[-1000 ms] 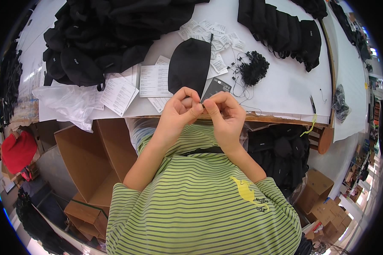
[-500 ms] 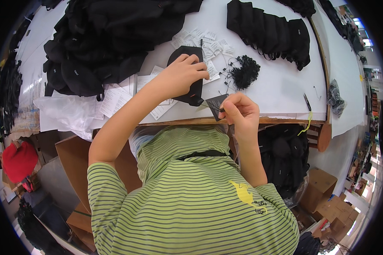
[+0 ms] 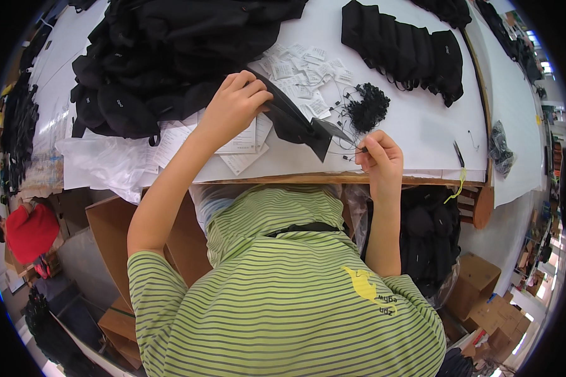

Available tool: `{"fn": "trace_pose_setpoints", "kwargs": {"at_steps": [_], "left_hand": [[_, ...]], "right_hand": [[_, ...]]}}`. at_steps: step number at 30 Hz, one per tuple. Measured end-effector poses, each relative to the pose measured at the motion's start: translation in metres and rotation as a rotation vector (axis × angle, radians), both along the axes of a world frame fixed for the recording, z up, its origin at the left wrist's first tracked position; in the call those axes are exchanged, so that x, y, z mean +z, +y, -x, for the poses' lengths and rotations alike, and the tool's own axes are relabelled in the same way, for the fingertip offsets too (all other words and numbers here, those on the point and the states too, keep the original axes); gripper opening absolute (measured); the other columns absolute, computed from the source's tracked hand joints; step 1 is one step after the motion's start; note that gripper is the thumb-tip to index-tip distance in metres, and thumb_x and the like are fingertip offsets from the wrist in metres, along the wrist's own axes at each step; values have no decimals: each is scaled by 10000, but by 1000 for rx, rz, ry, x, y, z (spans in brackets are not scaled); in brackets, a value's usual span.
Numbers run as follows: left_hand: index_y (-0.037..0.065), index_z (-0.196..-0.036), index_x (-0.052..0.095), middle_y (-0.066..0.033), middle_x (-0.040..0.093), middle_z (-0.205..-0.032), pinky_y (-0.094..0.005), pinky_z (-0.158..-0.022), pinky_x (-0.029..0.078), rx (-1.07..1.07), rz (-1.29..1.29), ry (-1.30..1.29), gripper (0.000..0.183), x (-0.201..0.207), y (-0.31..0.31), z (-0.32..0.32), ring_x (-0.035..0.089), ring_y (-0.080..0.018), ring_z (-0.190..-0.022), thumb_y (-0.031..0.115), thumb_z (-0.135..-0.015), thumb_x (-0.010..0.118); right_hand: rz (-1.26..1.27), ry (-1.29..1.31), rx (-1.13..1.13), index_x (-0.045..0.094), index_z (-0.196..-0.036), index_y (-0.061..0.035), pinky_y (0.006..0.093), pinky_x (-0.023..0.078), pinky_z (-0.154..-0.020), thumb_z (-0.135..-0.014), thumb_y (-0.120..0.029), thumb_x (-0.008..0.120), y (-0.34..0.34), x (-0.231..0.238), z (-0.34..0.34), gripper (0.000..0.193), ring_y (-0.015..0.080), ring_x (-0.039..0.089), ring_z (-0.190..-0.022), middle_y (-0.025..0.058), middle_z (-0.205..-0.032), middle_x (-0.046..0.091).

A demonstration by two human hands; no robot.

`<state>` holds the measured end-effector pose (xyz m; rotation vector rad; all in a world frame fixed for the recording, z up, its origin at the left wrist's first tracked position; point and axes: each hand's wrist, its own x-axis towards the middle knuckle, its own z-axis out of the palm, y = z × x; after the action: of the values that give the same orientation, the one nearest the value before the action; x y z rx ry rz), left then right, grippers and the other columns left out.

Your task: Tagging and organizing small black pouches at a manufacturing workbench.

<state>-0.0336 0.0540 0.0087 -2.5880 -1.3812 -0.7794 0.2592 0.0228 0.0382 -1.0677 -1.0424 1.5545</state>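
Observation:
My left hand (image 3: 236, 103) is closed on the upper left edge of a small black fabric pouch (image 3: 284, 120), holding it tilted over the table. At the pouch's lower right end hangs a dark hang tag (image 3: 321, 146). A thin black string runs from the tag to my right hand (image 3: 382, 157), whose thumb and finger pinch its small black end. Just beyond that hand lies a tangled bunch of black tag strings (image 3: 366, 108). Loose white printed labels (image 3: 307, 70) are spread behind the pouch.
A big heap of black pouches (image 3: 170, 60) covers the table's left. A row of black pouches (image 3: 409, 47) lies at the far right. Thread snips (image 3: 458, 154) with a yellow-green cord sit near the right edge. Printed sheets (image 3: 236, 157) and clear plastic (image 3: 104, 160) lie at left.
My left hand has lifted and tilted the pouch, shifting left. My right hand has moved right with the string end, drawing the string out taut from the tag.

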Motion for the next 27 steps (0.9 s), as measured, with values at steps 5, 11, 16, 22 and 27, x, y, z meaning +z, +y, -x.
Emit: {"fn": "trace_pose_setpoints", "kwargs": {"at_steps": [5, 11, 16, 22, 27], "left_hand": [[68, -905, 657, -24, 613, -910, -332, -860, 437, -23, 99, -4, 227, 4, 12, 3, 532, -238, -951, 128, -705, 746], [55, -939, 667, -71, 606, -846, -338, -823, 466, -11, 122, -24, 220, 3, 23, 5, 544, -258, -917, 140, -746, 730], [60, -886, 648, -33, 633, -802, -308, -825, 447, -77, 94, -64, 155, -1, 28, -4, 568, -210, -839, 127, -761, 710], [35, -916, 646, -81, 621, -827, -330, -753, 474, -102, 43, -164, 165, 7, 41, -8, 570, -263, -805, 60, -763, 701], [26, -917, 638, -100, 624, -815, -329, -668, 480, -104, 34, -274, 176, 37, 26, -22, 585, -271, -760, 35, -754, 704]], "right_hand": [[2, -15, -3, 605, -770, -35, 198, 338, -529, -891, -159, 630, -4, -5, -3, 175, 61, 467, -538, 34, -633, 594], [-5, -47, 4, 583, -787, -37, 175, 335, -506, -909, -147, 609, -6, -9, -11, 167, 59, 502, -564, 24, -684, 581], [16, -75, -7, 585, -787, -40, 171, 321, -505, -910, -151, 607, -5, -6, -10, 167, 46, 457, -536, 30, -655, 577], [-9, -133, -11, 633, -851, -37, 182, 332, -542, -884, -165, 648, -4, -11, -16, 133, 49, 485, -578, 21, -672, 602], [-531, -703, -192, 493, -1283, -85, 346, 374, -954, -707, -166, 791, 6, -4, -15, 654, 195, 512, -1108, 54, -1206, 549]]}}
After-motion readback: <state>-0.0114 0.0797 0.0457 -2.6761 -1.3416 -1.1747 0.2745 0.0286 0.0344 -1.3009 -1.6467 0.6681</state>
